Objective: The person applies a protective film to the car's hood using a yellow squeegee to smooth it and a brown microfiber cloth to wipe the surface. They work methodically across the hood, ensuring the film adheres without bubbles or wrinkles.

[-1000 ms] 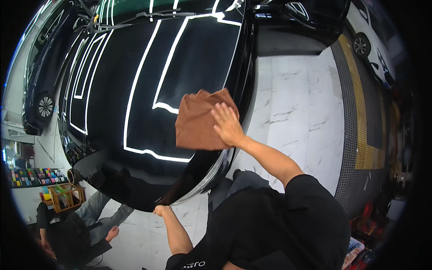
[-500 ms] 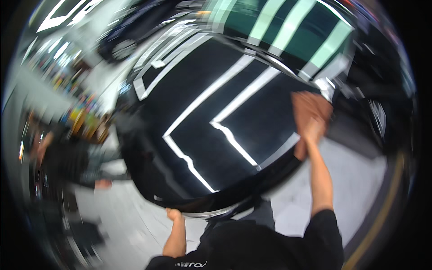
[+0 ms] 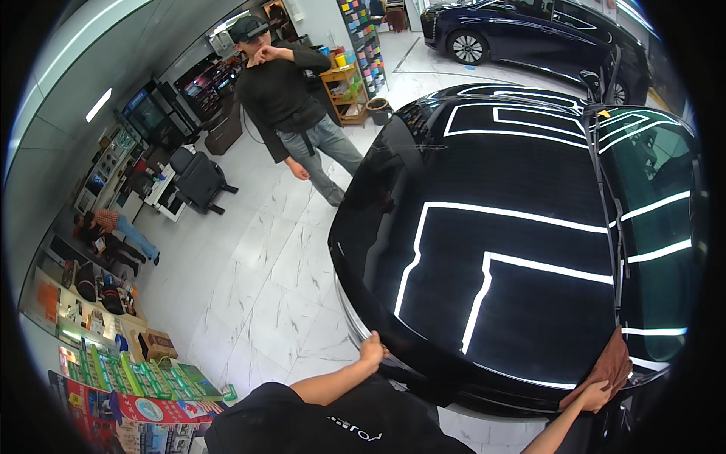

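A brown cloth (image 3: pixel 612 362) lies bunched and draped over the side edge of a glossy black car hood (image 3: pixel 529 227), by the lower corner of the windshield (image 3: pixel 656 265). My right hand (image 3: pixel 596 396) is closed on its near end. At the car's front edge, by the bumper, my left hand (image 3: pixel 372 351) has its fingers curled in. What those fingers hold, if anything, is hidden. Bright white strips reflect in the hood.
Across the car's front corner stands a person (image 3: pixel 291 98) in dark top and jeans. A dark blue car (image 3: pixel 522 34) is parked beyond. An office chair (image 3: pixel 198 179), a wooden cart (image 3: pixel 344 94) and a display of green packets (image 3: pixel 144 378) stand on the left.
The view has swung left, bringing the standing person and the shop interior into sharp sight. My right hand still holds the cloth near the windshield corner; my left stays by the front edge.
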### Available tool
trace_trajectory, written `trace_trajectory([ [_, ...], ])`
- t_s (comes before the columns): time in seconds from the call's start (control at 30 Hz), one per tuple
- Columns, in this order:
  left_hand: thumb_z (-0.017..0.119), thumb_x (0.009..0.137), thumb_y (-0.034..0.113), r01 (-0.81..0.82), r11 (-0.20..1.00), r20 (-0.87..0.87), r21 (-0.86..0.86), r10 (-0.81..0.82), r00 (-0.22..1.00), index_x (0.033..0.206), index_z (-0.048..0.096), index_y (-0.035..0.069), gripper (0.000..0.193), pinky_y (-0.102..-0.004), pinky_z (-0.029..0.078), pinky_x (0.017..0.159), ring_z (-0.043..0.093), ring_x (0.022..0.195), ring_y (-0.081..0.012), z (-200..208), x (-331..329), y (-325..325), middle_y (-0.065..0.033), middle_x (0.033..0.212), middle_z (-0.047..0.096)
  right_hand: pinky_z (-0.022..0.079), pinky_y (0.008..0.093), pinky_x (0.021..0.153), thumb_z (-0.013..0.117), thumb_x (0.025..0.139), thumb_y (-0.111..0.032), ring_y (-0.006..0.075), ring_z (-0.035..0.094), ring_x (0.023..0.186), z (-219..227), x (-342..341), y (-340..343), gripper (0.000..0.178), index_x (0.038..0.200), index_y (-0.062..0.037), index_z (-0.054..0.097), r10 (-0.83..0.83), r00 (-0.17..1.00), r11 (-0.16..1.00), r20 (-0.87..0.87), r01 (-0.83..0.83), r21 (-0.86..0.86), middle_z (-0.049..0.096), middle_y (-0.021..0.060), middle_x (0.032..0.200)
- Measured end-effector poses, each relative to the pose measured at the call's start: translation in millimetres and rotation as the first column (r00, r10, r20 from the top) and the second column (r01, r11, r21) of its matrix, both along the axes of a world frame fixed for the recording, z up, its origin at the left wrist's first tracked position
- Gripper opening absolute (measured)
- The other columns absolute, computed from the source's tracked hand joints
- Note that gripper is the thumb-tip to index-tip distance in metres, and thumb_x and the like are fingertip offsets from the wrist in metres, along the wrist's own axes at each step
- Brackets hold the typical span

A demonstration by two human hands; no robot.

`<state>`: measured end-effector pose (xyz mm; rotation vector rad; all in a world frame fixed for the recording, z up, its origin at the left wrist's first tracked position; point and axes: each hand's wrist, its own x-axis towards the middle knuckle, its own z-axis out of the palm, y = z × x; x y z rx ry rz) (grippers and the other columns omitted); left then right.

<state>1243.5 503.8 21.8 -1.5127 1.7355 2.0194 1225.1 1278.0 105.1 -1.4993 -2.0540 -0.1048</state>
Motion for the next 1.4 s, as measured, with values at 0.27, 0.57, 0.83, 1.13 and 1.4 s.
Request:
trace_trajectory([
  [0.27, 0.051, 0.117, 0.056, 0.248, 0.833, -0.012, 0.494, -0.279, 0.96, 0.127, 0.061, 0.001, 0.056, -0.0373, 0.063, 0.09, 0.074, 0.108, -0.0236, 20.4, 9.8, -38.3, -0.0126, 0.12, 0.073, 0.054, 0.0587, 0.111, 0.057, 0.11, -0.038, 0.0454, 0.07, 0.125, 33.1, 14.8, -180.1, 0.054, 0.143, 0.0033, 0.068, -0.28, 0.942, 0.909, -0.186, 0.198, -0.367, 0.074, 0.0247, 0.139],
  [0.57, 0.077, 0.108, 0.034, 0.28, 0.716, -0.058, 0.64, -0.318, 0.946, 0.121, 0.071, 0.007, 0.031, -0.0342, 0.061, 0.095, 0.073, 0.108, -0.0171, -5.9, -2.5, -113.7, -0.0049, 0.117, 0.075, 0.056, 0.0533, 0.109, 0.058, 0.109, -0.032, 0.0413, 0.071, 0.123, -44.4, 32.6, -315.7, 0.051, 0.139, 0.0081, 0.069, -0.206, 0.879, 0.801, -0.431, -0.101, -0.59, 0.074, 0.0241, 0.138],
  [0.83, 0.065, 0.106, 0.013, 0.237, 0.927, -0.105, 0.292, -0.215, 0.971, 0.115, 0.078, 0.002, 0.019, -0.0269, 0.053, 0.063, 0.067, 0.077, -0.0135, -50.1, 24.1, -280.4, -0.0061, 0.097, 0.077, 0.06, 0.0462, 0.104, 0.054, 0.109, -0.02, 0.0348, 0.069, 0.12, -83.9, 48.5, -526.7, 0.048, 0.136, 0.0182, 0.063, -0.386, 0.614, 0.533, -0.689, -0.461, -0.71, 0.069, 0.027, 0.141],
  [1.13, 0.06, 0.113, 0.016, 0.095, 0.422, -0.27, 0.902, 0.378, 0.885, 0.139, 0.066, 0.006, 0.028, -0.0303, 0.054, 0.081, 0.061, 0.086, -0.012, 60.5, 10.3, -293.8, 0.0016, 0.092, 0.066, 0.058, 0.0677, 0.108, 0.03, 0.119, -0.028, 0.044, 0.06, 0.142, 5.0, 42.6, -601.9, 0.054, 0.161, 0.0052, 0.04, -0.282, 0.886, -0.117, -0.368, -0.413, -0.903, 0.054, 0.0244, 0.159],
  [1.4, 0.046, 0.118, 0.016, 0.606, 0.48, -0.711, 0.634, 0.055, 0.701, 0.162, 0.049, 0.002, 0.046, -0.0305, 0.049, 0.073, 0.06, 0.086, -0.0156, 201.8, -36.7, -218.2, -0.0054, 0.096, 0.068, 0.061, 0.0441, 0.111, 0.047, 0.116, -0.011, 0.0272, 0.072, 0.127, 71.7, 21.9, -686.8, 0.034, 0.142, 0.0042, 0.064, -0.21, 0.905, -0.706, -0.37, -0.402, -0.584, 0.07, 0.0176, 0.143],
])
